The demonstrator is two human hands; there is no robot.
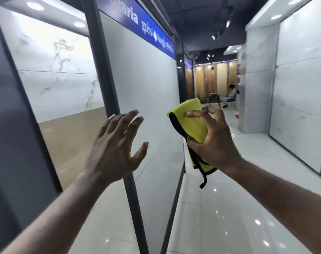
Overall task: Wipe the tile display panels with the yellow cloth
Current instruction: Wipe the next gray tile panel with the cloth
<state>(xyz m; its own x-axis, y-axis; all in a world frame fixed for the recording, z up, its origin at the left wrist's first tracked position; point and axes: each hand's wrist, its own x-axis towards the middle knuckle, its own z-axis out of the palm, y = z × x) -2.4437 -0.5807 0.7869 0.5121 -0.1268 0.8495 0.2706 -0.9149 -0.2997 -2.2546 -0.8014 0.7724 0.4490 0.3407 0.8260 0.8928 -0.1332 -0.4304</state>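
Cloth status: the yellow cloth [191,120], folded, is gripped by the right hand [211,142] at centre frame, apparently off the pale panel [147,79]. Left hand [117,143] is spread wide, holding nothing, by the dark frame post [104,70]. Wiping contact not yet made; next, the cloth needs pressing flat to the panel.

Bare left hand [117,143], right hand [212,142], bare forearms [277,191]
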